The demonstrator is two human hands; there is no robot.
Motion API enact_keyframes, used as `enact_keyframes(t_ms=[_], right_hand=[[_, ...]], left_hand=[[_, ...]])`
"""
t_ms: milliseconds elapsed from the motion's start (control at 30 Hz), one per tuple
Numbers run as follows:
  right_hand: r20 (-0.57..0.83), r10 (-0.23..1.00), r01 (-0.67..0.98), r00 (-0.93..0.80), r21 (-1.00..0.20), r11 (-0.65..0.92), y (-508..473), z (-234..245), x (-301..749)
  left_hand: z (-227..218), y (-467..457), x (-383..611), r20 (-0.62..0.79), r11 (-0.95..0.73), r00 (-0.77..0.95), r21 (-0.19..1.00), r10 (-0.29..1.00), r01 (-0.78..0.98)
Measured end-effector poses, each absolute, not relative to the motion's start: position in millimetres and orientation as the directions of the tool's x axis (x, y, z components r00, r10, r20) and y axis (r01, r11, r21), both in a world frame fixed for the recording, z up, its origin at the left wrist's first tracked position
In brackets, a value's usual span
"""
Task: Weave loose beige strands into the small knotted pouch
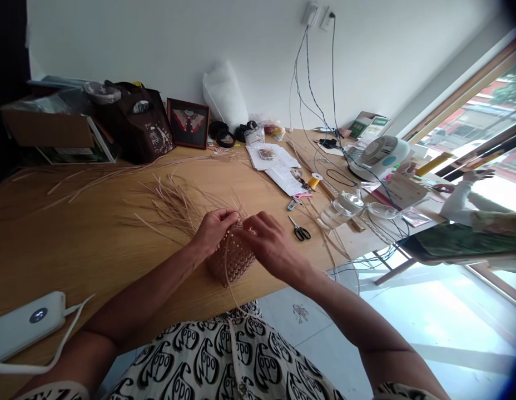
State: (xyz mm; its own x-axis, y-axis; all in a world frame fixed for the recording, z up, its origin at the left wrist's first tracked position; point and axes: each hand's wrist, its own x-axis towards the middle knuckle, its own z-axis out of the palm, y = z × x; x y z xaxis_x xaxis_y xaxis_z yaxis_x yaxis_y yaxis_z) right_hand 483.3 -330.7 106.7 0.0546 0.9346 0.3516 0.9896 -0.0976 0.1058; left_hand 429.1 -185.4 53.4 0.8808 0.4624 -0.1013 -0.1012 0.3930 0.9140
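A small woven basket (237, 261) of tan strips rests near the table's front edge, between my hands. My left hand (216, 226) pinches a thin strip at the basket's upper rim, thumb and forefinger together. Against the rim on the other side, my right hand (271, 241) is closed with curled fingers; what it grips is hidden behind its knuckles. One long pale strip (226, 261) hangs down the basket's near side toward my lap. Loose strips (174, 203) fan out over the table behind and left of the basket.
Black-handled scissors (300, 230) lie right of my hands, near papers (278, 166) and a yellow thread spool (314, 180). Farther right stand a glass teapot (339, 210) and a fan (378, 158). A power bank (28, 325) lies front left. Another person's arm (460, 197) shows at far right.
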Motion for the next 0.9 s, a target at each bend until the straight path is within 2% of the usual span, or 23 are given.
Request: enact_keyframes(t_ms=[100, 267, 367, 433, 500, 567, 633, 700, 767, 833, 900], right_hand=[[0.232, 0.971, 0.987, -0.057, 0.158, 0.02, -323.9, 104.2, 471.9], [0.145, 0.985, 0.98, -0.092, 0.189, 0.063, -316.7, 104.4, 469.0], [0.169, 0.972, 0.975, -0.162, 0.18, 0.131, -318.2, 107.4, 476.5], [0.265, 0.948, 0.981, -0.176, 0.126, 0.147, -320.4, 106.7, 486.7], [0.436, 0.894, 0.994, -0.102, 0.016, 0.105, -322.3, 102.4, 501.2], [0.604, 0.794, 0.993, 0.066, -0.117, 0.006, -322.4, 95.3, 517.7], [0.672, 0.692, 0.96, 0.263, -0.251, -0.121, -320.3, 87.5, 532.5], [0.627, 0.633, 0.88, 0.455, -0.424, -0.213, -316.2, 81.4, 542.7], [0.49, 0.609, 0.726, 0.624, -0.651, -0.22, -311.5, 77.8, 547.9], [0.338, 0.604, 0.517, 0.721, -0.843, -0.146, -308.4, 75.9, 550.3], [0.205, 0.61, 0.294, 0.765, -0.955, -0.048, -308.6, 73.5, 552.6]], left_hand=[[54.7, -185.8, 427.8, -0.107, 0.377, 0.893, 0.923, 0.437, -0.074], [52.2, -182.3, 428.4, -0.056, 0.324, 0.935, 0.944, 0.351, -0.066], [50.2, -177.3, 430.0, -0.039, 0.312, 0.951, 0.948, 0.308, -0.062], [49.6, -173.7, 430.9, -0.039, 0.314, 0.956, 0.948, 0.291, -0.057], [49.6, -170.9, 431.3, -0.055, 0.309, 0.965, 0.951, 0.258, -0.029], [50.4, -169.8, 431.1, -0.062, 0.284, 0.974, 0.959, 0.22, -0.003], [51.8, -170.7, 430.4, -0.062, 0.261, 0.981, 0.965, 0.183, 0.012], [53.2, -173.0, 429.4, -0.064, 0.26, 0.985, 0.965, 0.162, 0.02], [54.0, -175.7, 428.5, -0.082, 0.291, 0.981, 0.956, 0.173, 0.029], [53.9, -177.9, 428.2, -0.11, 0.342, 0.969, 0.939, 0.222, 0.028], [53.2, -178.9, 428.5, -0.138, 0.396, 0.95, 0.918, 0.279, 0.017]])
